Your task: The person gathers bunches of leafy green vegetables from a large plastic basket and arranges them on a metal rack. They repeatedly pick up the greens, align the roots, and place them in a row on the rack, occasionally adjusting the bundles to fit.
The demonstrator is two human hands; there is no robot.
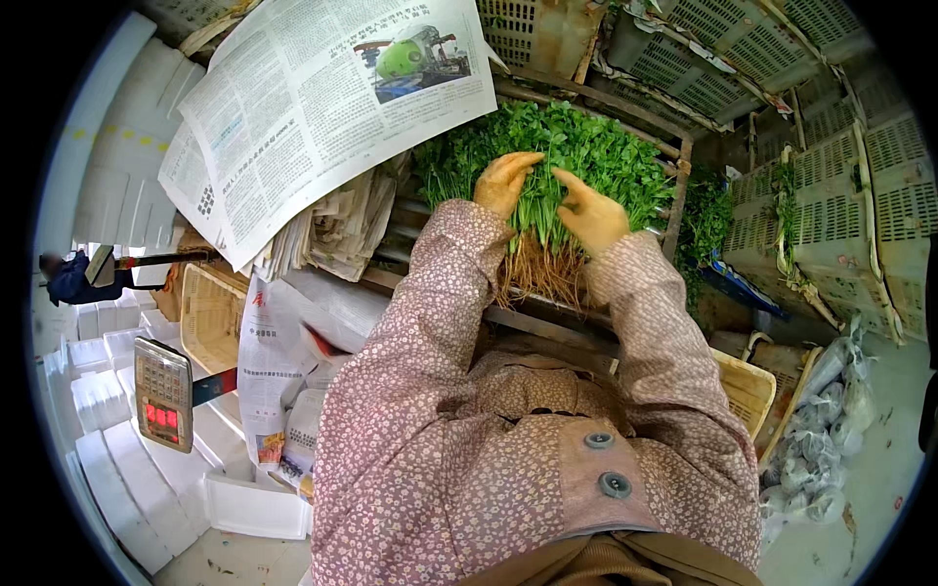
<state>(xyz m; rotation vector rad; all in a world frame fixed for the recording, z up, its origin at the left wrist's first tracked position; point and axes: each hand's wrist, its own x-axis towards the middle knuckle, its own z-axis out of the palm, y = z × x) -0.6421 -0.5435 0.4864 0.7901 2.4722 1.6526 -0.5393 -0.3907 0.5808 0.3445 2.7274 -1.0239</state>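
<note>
Leafy green herbs [586, 146] with pale stems and brown roots [541, 275] lie on a metal slatted rack [683, 183], leaves away from me and roots towards me. My left hand [506, 183], slightly cupped, rests at the left side of the stems. At their right side is my right hand [595, 216], its index finger pointing in towards the leaves and its thumb apart from it. A gap with stems in it lies between the hands; neither is closed around a bunch. Newspaper sheets [330, 110] lie left of the herbs, over a stack of folded paper [352, 220].
Plastic crates [828, 212] stand at the right and far side. A scale display [165, 395] stands at left, near white foam boxes [139, 476] and a yellow basket [212, 315]. Bagged goods [813, 447] lie at lower right. A person in dark clothing [88, 278] is at far left.
</note>
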